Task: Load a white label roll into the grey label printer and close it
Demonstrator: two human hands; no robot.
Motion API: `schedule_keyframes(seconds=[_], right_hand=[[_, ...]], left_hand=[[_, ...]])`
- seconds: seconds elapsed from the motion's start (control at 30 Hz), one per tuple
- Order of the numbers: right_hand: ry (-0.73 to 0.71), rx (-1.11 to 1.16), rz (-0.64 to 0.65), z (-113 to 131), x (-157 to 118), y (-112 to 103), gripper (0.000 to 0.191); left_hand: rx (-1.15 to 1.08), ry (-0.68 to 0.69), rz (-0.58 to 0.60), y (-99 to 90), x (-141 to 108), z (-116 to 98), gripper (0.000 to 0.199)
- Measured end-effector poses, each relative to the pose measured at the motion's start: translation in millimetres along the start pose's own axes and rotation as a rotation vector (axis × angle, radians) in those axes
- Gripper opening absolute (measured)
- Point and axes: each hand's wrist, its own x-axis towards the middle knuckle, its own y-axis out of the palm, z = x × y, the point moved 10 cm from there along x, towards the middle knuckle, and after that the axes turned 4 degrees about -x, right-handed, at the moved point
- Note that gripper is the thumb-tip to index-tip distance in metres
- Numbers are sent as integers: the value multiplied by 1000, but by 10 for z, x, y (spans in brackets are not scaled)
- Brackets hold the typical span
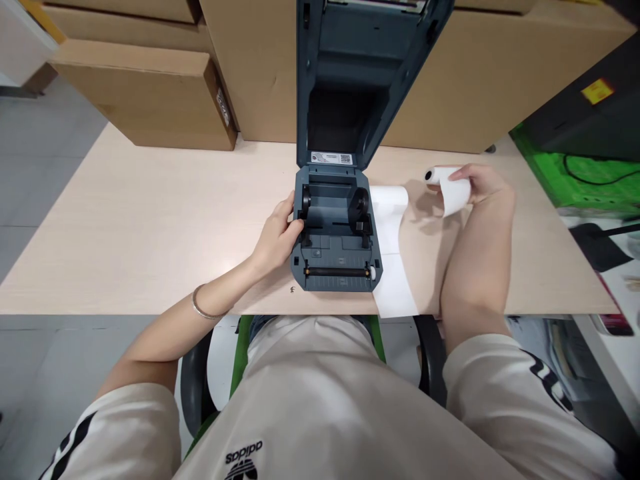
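left hand (pixel 277 235): your fingers are curled against the left side of the open printer (pixel 336 233), thumb on its rim, pressing on it rather than holding anything loose.
right hand (pixel 484 183): your fingers are pinched around a white paper roll (pixel 447 187), lifted just above the table (pixel 125 227), right of the printer.
printer: lid up, roll bay bare, two black holders inside.
paper strip (pixel 393 253): lies flat beside the printer's right side, end hanging off the near edge.
background: cardboard boxes (pixel 150 93) behind, green crate (pixel 585 180) far right.
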Motion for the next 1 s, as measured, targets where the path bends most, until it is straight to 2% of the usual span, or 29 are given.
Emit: schedule_keyframes(seconds=[0.13, 0.23, 0.3, 0.4, 0.53, 0.6, 0.77, 0.83, 1.0], right_hand=[[72, 184, 196, -208, -69, 368, 28], [83, 195, 248, -288, -72, 524, 38], [64, 193, 237, -290, -64, 557, 45], [-9, 175, 138, -234, -49, 516, 51], [-121, 24, -18, -166, -49, 420, 51], [-120, -43, -35, -190, -42, 407, 56], [-29, -105, -93, -282, -46, 325, 89], [-14, -124, -108, -287, -57, 305, 95], [46, -166, -39, -343, -55, 325, 110]], left_hand=[[-3, -5, -10, -10, -5, -25, 69], [-25, -9, -22, -21, -7, -22, 69], [-34, -7, -29, -28, -6, -19, 69], [-40, 0, -34, -32, -3, -20, 67], [-36, 1, -23, -23, -2, -12, 69], [-36, -2, -15, -17, -4, -4, 68], [-34, -11, -21, -25, -5, 15, 68], [-31, -12, -17, -20, -4, 14, 69], [-49, -21, -25, -19, -5, -2, 71]])
